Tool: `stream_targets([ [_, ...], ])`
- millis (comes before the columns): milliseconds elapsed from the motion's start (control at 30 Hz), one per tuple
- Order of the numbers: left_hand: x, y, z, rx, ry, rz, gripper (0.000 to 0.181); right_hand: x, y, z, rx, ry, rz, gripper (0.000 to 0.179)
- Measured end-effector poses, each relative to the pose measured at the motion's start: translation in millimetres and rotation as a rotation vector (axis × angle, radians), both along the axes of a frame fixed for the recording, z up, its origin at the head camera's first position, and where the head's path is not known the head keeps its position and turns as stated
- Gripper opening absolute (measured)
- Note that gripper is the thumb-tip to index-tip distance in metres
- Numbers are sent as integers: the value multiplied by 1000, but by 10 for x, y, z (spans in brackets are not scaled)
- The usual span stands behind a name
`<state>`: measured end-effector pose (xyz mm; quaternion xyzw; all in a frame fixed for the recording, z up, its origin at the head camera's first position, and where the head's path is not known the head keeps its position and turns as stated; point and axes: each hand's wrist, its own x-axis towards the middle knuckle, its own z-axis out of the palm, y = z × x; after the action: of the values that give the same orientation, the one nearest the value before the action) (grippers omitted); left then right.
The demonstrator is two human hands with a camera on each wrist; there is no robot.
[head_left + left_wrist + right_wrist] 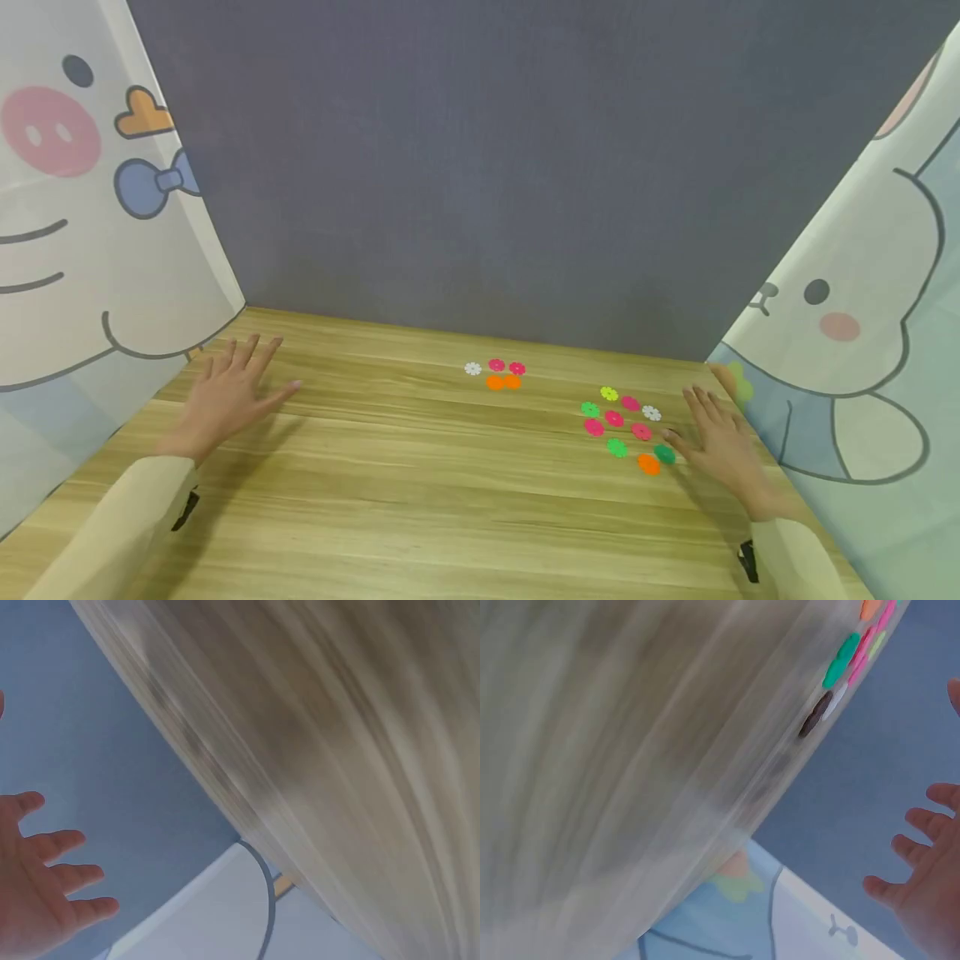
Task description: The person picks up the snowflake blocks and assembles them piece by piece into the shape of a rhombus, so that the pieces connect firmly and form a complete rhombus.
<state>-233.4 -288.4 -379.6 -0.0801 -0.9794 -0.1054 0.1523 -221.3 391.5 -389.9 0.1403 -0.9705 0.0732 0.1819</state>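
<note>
My left hand (227, 398) is held over the left side of the wooden table (390, 467), fingers spread and holding nothing. On the right, my right hand (718, 443) is likewise spread with nothing in it. Its thumb is beside a larger group of notched plastic discs, among them a dark green disc (664, 454), an orange disc (648, 464) and a white disc (652, 412). A dark brown disc (815, 715) shows in the right wrist view; in the head view it is hidden. Near the back middle lies a smaller group with a white disc (472, 368) and pink and orange discs.
A dark grey panel (480, 175) stands along the table's back edge. Cartoon-printed curtains flank it: a pig curtain (82, 217) at left and another cartoon curtain (855, 367) at right. Both sleeves are pale, with a black piece at each cuff.
</note>
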Motion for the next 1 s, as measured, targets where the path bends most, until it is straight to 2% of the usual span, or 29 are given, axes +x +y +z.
stream_targets([
  [267,-65,200,-5,-23,2,-51,80,-99,-216,-12,46,68,75,69],
  [567,-133,447,-10,-21,33,-110,73,-252,-428,-61,41,149,188,63],
  [667,-162,515,-36,-11,41,-133,72,-279,-504,-70,27,137,206,61],
  [867,-243,640,-103,18,89,-186,68,-298,-722,-33,-33,43,225,58],
  [1000,-287,737,-123,34,128,-213,65,-344,-857,-27,-53,32,259,55],
])
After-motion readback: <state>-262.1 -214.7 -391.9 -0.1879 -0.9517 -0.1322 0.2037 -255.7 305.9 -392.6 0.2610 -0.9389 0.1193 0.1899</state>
